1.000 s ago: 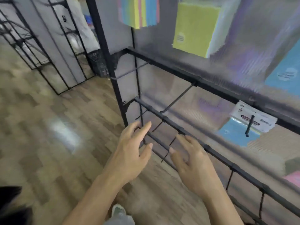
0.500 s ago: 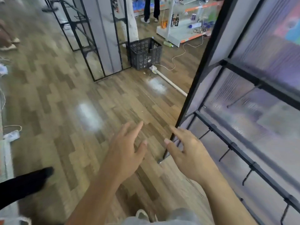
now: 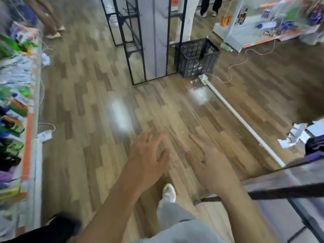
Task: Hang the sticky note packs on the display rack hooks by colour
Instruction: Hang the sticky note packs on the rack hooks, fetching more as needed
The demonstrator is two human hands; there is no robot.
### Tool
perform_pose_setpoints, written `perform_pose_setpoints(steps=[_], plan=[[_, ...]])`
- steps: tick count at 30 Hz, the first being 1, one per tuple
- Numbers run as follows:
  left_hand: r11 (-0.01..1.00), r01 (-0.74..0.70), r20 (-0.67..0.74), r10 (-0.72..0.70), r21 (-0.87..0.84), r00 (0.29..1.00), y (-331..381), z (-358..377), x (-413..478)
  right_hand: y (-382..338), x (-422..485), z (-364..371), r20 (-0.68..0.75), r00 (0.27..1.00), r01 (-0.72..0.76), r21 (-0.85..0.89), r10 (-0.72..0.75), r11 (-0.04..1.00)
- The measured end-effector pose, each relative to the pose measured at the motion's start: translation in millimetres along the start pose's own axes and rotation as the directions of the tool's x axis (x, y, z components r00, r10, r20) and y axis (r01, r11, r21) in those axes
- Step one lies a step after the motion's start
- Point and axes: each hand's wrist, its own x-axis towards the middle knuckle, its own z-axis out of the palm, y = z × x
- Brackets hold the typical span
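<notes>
- Left hand (image 3: 149, 160): held out in front over the wooden floor (image 3: 84, 109), palm down. Fingers (image 3: 147, 139) are spread and nearly straight and hold nothing.
- Right hand (image 3: 210, 165): just beside the left and level with it. Fingers (image 3: 199, 143) are also loosely spread and hold nothing.
- Display rack (image 3: 284, 191): only a corner shows, at lower right, where a black crossbar runs out from behind the right forearm. No hooks can be made out in this view.
- Sticky note packs: none can be identified with certainty, and none is in either hand. The likeliest candidate is a blurred white and pale-blue heap (image 3: 298, 135) at the right edge, above the rack corner. Motion blur hides its colours, count and long axis.
- Governing relation: the heap lies to the right of both hands and slightly ahead of them. The right hand is nearer, while the left would have to cross over it. The fingers of both hands point forward at bare floor, not at the heap, so the reach probably calls for a swing to the right.
- Step in hand (judged): between packs, with both hands free to fetch the next one.
- Black plastic crate (image 3: 196, 57): on the floor well ahead, beside a second black-framed rack (image 3: 140, 41).
- White floor strip (image 3: 245, 127): runs diagonally from near the crate towards the rack corner.
- Goods shelf (image 3: 28, 130): along the left edge, contents blurred.
- White shoe (image 3: 169, 192): on the floor below, between the two forearms.
</notes>
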Motion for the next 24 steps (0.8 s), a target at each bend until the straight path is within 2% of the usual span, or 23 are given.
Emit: perform_pose_setpoints(steps=[4,6,10,18,24], plan=[[0.996,0.077,-0.064,-0.075,0.038,0.995,-5,-43,85,-28,101,-15,0.021,0.999,0.040,0.003,-0.040,0.999],[0.995,0.102,-0.109,-0.099,0.019,0.989,-15,-60,121,-45,151,-20,0.056,0.994,0.092,-0.023,-0.090,0.995],[0.987,0.161,-0.155,-0.163,-0.025,0.974,-41,-90,182,-78,236,-13,0.066,0.993,0.105,-0.039,-0.102,0.994],[0.976,0.207,-0.223,-0.216,-0.063,0.951,-127,-157,324,-143,404,29,0.035,0.994,0.110,-0.125,-0.107,0.986],[0.978,0.193,-0.228,-0.206,-0.080,0.951,-198,-253,438,-225,535,65,0.052,0.996,0.082,-0.116,-0.076,0.990]])
